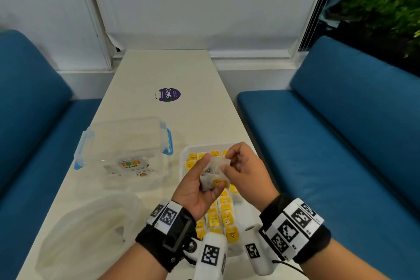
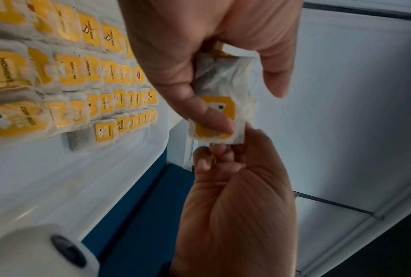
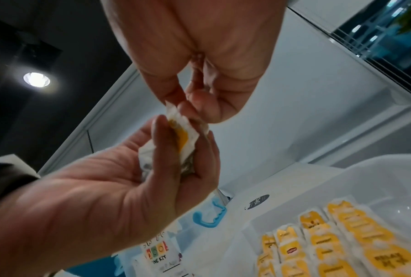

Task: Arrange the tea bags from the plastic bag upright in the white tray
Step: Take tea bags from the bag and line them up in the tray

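— Where's the bag you're working on?

— Mid-frame in the head view, above the tray (image 1: pixel 183 154). My left hand (image 1: pixel 197 185) curls round a small clump of tea bags (image 1: pixel 212 180), thumb pressed on the yellow tag of the front one. My right hand (image 1: pixel 244 171) pinches the top edge of one bag between thumb and fingertips.

— Which way does it lie?

— Long axis roughly on end, tag low, running from my left palm up to my right fingertips. I can't tell how many are in the clump.

— And the tray?

— Directly below both hands, rows of yellow tags filling most of it; free space shows at its upper right end, nearer my right hand, I'd say.
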The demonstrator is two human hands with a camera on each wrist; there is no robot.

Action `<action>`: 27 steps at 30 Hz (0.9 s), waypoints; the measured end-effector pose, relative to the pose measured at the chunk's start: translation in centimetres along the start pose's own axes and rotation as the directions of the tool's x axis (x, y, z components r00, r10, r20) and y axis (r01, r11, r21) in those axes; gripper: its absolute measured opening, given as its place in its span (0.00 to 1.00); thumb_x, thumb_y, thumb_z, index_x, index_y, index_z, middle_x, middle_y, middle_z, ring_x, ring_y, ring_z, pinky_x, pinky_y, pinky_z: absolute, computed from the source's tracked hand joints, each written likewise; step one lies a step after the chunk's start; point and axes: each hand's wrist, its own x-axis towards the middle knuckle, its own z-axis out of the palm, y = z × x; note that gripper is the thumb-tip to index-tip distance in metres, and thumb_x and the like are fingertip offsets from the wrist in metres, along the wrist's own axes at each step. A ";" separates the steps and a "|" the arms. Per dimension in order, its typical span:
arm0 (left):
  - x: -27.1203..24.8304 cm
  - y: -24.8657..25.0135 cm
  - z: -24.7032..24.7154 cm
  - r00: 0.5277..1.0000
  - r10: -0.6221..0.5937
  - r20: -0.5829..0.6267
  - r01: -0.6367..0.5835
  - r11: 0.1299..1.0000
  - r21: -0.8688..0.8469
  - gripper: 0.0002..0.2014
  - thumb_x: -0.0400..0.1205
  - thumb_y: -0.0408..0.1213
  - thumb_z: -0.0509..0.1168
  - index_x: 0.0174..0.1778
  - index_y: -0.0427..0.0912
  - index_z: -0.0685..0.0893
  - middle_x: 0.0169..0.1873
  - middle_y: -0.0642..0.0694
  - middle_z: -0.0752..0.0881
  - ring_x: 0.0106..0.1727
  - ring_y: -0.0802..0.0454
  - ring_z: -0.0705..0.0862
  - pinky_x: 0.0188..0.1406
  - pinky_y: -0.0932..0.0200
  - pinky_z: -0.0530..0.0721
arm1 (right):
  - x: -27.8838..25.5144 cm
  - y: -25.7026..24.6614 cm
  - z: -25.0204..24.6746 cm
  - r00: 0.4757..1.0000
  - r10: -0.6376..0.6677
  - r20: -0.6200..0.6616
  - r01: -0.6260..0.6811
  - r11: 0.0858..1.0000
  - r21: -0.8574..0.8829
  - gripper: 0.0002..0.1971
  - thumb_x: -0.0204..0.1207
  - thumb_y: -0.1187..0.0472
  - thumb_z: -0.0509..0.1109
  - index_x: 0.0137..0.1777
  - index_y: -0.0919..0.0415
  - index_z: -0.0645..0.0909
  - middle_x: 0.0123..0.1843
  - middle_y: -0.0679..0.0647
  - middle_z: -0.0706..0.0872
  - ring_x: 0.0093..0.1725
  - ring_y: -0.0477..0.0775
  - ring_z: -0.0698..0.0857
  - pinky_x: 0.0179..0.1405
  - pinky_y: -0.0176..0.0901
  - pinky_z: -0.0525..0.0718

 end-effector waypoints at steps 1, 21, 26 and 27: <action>0.0 -0.1 -0.1 1.000 0.009 0.014 -0.010 1.000 0.017 0.15 0.67 0.40 0.71 0.47 0.38 0.81 0.35 0.40 0.85 0.25 0.50 0.86 0.19 0.63 0.84 | 0.0 0.0 0.1 1.000 0.003 0.005 -0.003 1.000 0.002 0.18 0.70 0.69 0.67 0.40 0.40 0.73 0.34 0.53 0.76 0.32 0.53 0.75 0.34 0.54 0.79; 1.9 -0.3 -1.9 0.997 -0.049 -0.067 0.052 0.998 0.044 0.04 0.82 0.36 0.61 0.47 0.42 0.81 0.26 0.47 0.85 0.18 0.59 0.79 0.10 0.74 0.71 | 1.4 -0.3 -1.5 0.946 -0.106 0.305 0.186 0.951 -0.246 0.15 0.73 0.71 0.71 0.54 0.53 0.88 0.44 0.37 0.85 0.42 0.35 0.81 0.46 0.25 0.78; 2.1 -0.3 -2.7 0.990 -0.097 -0.099 0.104 0.992 0.065 0.07 0.75 0.37 0.68 0.46 0.41 0.79 0.30 0.44 0.83 0.18 0.57 0.79 0.10 0.73 0.72 | 1.9 -0.5 -2.1 0.918 -0.123 0.376 0.250 0.917 -0.312 0.09 0.65 0.69 0.79 0.42 0.56 0.90 0.38 0.41 0.76 0.38 0.45 0.78 0.45 0.37 0.80; 2.2 -0.3 -3.0 0.988 -0.096 -0.120 0.104 0.993 0.058 0.09 0.72 0.37 0.69 0.46 0.41 0.79 0.32 0.44 0.82 0.19 0.57 0.79 0.10 0.72 0.72 | 1.9 -0.5 -2.1 0.920 -0.123 0.372 0.246 0.920 -0.304 0.08 0.64 0.67 0.80 0.41 0.56 0.90 0.38 0.41 0.76 0.39 0.44 0.78 0.46 0.35 0.79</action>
